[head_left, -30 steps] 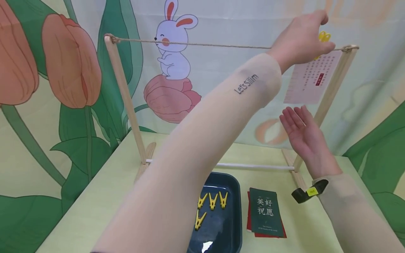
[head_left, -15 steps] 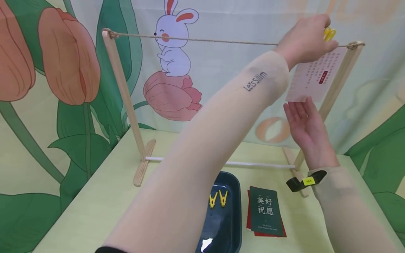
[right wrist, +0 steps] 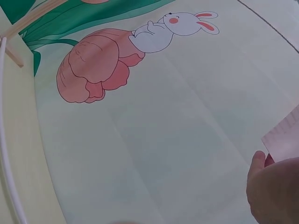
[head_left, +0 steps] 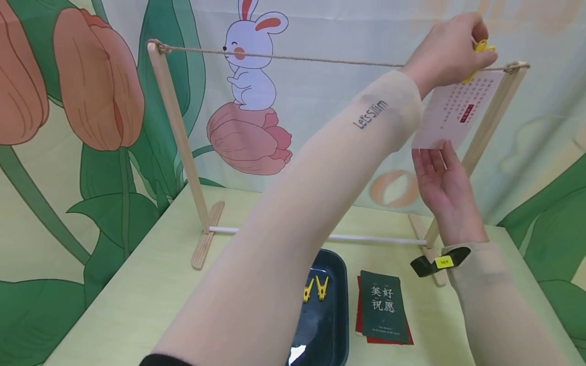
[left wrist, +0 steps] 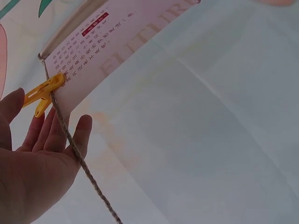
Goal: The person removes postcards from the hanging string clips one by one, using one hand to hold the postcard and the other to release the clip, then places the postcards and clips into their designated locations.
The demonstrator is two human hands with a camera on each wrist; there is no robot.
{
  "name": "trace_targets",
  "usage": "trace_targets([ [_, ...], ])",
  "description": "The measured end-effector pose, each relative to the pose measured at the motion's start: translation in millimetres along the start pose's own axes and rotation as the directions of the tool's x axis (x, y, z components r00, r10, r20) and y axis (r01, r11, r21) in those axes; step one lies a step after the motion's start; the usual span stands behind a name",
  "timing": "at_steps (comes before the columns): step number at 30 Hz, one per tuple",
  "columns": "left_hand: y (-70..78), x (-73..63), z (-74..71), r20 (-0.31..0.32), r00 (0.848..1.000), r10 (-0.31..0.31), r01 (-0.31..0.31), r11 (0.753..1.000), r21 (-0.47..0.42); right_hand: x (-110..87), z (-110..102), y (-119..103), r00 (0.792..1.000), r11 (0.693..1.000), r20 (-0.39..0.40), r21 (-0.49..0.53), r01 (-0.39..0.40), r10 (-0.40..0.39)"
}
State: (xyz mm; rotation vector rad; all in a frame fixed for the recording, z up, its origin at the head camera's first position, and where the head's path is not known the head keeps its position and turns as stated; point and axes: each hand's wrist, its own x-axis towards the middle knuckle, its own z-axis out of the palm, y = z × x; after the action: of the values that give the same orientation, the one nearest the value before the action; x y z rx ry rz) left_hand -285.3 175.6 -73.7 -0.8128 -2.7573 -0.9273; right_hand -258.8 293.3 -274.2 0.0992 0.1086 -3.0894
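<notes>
A card with printed vertical characters (head_left: 450, 112) hangs from the twine (head_left: 339, 62) near its right end. At the card's upper edge a yellow clothespin (left wrist: 44, 91) grips twine and card together. My left hand (head_left: 450, 51) pinches the clothespin's handles, thumb on one side and fingers on the other. Below, my right hand (head_left: 441, 188) holds the card's lower edge, palm up, with the thumb in front and the fingertips hidden behind the card. The right wrist view shows only part of this hand (right wrist: 275, 186) and a corner of the card (right wrist: 285, 140).
Wooden posts (head_left: 178, 127) carry the twine, joined low down by a white rod (head_left: 380, 239). On the table (head_left: 114, 305) stand a dark blue tray (head_left: 342, 305) with yellow clothespins (head_left: 321, 288) and a stack of green and red cards (head_left: 386, 307). My left sleeve covers part of the tray.
My right hand has risen from below the card and taken hold of its lower edge. The left hand stays at the clothespin, and its handles have tilted slightly to the right.
</notes>
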Motion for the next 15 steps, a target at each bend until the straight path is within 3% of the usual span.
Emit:
trace_targets([
  [8,1.8,2.5,1.8,-0.011,0.999,-0.04,0.04,0.998,-0.051,-1.5,-1.3,-0.2,1.0,0.998,-0.005,0.061,-0.013,0.013],
  [15,2.0,6.4,2.3,-0.023,0.997,-0.071,0.069,0.996,-0.053,-3.7,-4.3,-1.2,1.0,0.999,0.01,0.044,0.005,-0.005],
])
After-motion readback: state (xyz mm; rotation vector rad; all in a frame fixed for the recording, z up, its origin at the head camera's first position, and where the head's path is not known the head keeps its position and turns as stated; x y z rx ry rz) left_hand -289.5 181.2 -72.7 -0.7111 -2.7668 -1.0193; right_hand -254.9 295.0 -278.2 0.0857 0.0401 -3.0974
